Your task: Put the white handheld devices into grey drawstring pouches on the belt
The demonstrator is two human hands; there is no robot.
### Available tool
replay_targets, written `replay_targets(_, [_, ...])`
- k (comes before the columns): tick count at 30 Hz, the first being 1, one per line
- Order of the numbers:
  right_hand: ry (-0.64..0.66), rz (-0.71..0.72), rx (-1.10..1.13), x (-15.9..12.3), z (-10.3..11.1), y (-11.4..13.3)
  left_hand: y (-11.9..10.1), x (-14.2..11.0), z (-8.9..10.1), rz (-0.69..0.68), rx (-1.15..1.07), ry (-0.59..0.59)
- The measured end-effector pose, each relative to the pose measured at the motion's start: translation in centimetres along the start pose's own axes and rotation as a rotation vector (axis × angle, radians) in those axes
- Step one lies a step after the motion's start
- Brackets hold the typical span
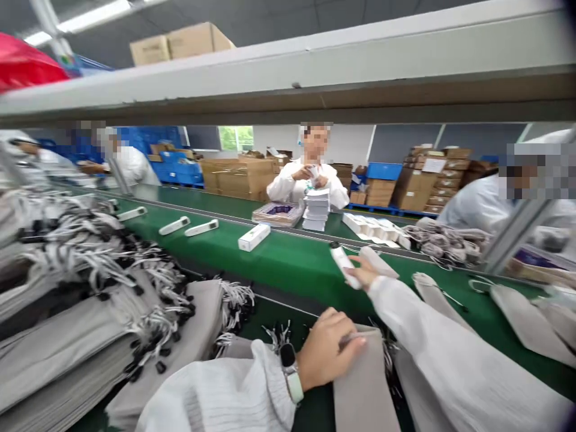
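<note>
My left hand (pixel 328 351), with a watch on its wrist, pinches the top edge of a grey fabric pouch (pixel 362 390) in front of me. Over the green conveyor belt (pixel 288 270), my right hand (pixel 365 273) grips a long white device (pixel 345 267) with a black end. Another grey pouch (pixel 378 262) lies just behind the right fingers. Drawstrings with black cord ends show beside the pouch at my left hand. Whether anything is inside that pouch, I cannot tell.
Piled grey pouches (pixel 67 336) with drawstrings fill the left. Several white devices (pixel 201 228) and a white box (pixel 254 237) lie on the belt. A low shelf (pixel 288 78) crosses overhead. A co-worker (pixel 292 183) stands opposite behind stacked white boxes (pixel 316 210); others work at both sides.
</note>
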State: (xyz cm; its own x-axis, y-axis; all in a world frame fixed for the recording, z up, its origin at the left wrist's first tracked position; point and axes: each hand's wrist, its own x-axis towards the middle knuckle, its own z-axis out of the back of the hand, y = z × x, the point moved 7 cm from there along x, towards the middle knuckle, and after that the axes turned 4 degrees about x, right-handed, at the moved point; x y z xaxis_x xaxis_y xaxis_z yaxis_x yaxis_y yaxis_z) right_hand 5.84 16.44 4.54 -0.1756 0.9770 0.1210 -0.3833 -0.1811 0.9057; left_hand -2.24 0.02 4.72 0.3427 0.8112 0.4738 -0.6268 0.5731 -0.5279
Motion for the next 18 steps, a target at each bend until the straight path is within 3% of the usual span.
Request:
replay_targets(1, [0.021, -0.082, 0.191, -0.8, 1.0, 0.0, 0.1, 0.0, -0.1, 0.001, -0.067, 0.012])
replay_targets(4, [0.174, -0.07, 0.622, -4.2, 3.1, 2.2, 0.4, 0.0, -0.4, 0.032, -0.24, 0.045])
replay_targets(7, [0.274, -0.108, 0.734, -7.6, 3.8, 3.6, 0.2, 0.0, -0.3, 0.045, -0.313, 0.038])
replay_targets(10, [0.319, -0.146, 0.788, -9.2, 3.0, 3.9, -0.2, 0.0, -0.3, 0.027, -0.304, 0.031])
replay_targets(18, [0.282, -0.056, 0.865, -8.2, 2.3, 3.5, -0.3, 0.0, -0.3, 0.061, -0.276, 0.047])
